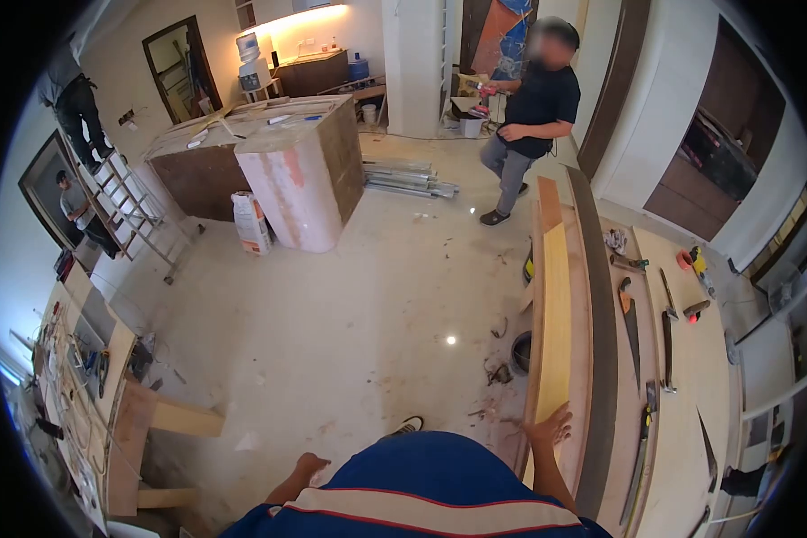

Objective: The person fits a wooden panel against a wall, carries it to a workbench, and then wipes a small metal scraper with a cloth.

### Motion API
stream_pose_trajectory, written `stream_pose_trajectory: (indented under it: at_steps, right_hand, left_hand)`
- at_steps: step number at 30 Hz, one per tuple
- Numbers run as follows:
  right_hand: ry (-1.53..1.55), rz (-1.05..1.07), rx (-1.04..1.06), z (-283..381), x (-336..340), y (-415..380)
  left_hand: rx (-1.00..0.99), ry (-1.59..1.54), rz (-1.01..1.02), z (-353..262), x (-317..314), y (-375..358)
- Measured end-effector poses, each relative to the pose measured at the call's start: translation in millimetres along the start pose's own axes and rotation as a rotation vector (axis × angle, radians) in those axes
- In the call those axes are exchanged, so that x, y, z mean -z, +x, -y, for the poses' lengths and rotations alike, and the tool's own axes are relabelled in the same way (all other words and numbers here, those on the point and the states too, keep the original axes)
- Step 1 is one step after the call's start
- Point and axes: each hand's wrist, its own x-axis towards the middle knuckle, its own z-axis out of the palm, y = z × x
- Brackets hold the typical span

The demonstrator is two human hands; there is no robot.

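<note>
My right hand [549, 429] is open with fingers spread, resting at the near part of a long pale wood strip [557, 314]. The strip lies lengthwise on the workbench [581, 377], beside a long dark grey board [600, 359]. In front of my body on the left hangs my left hand [308, 467], clear of the bench; its fingers are mostly hidden from this angle. To the right of the dark board lie a handsaw [632, 332], a hammer [667, 296] and several other hand tools.
Across the room a person in a black shirt [538, 108] stands beyond the bench, holding a pink-and-dark tool [484, 90]. At left are a ladder [130, 211] with someone on it and a cluttered table [90, 359]. A large counter [296, 188], a bag [250, 222] and metal profiles [408, 177] stand ahead.
</note>
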Motion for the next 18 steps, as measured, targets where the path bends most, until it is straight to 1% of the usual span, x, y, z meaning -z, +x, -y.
stream_pose_trajectory:
  at_steps: [3,6,9,10,12,13,16,17,18]
  right_hand:
    - [-0.094,-0.040,0.000,7.2,7.3,-9.4]
    - [-0.071,0.013,-0.024,7.5,7.5,-5.5]
    - [-0.044,0.009,-0.038,4.5,-1.3,-6.0]
    - [-0.033,0.007,-0.014,0.9,-6.9,-1.7]
    - [-0.009,0.000,-0.020,-14.4,-5.2,-1.0]
    - [0.006,-0.006,-0.036,-18.6,0.9,-5.7]
    - [0.057,-0.023,-0.093,-44.6,14.8,-13.5]
    - [0.052,-0.034,-0.118,-52.9,17.2,-18.2]
    - [0.047,-0.044,-0.138,-60.3,21.1,-23.1]
  left_hand:
    - [-0.131,0.198,-0.018,-2.1,6.5,13.9]
    - [-0.115,0.140,-0.125,-18.8,14.6,19.6]
    - [-0.155,0.165,-0.103,-22.8,20.1,37.9]
    - [-0.177,0.171,-0.100,-21.0,22.4,36.4]
    - [-0.254,0.210,-0.074,-26.5,30.4,43.4]
    - [-0.271,0.132,-0.099,-31.8,37.6,34.2]
    - [-0.255,0.024,-0.038,-50.4,54.5,1.5]
    - [-0.212,0.142,-0.083,-38.7,33.3,22.1]
    - [-0.309,0.222,-0.114,-25.0,20.7,35.5]
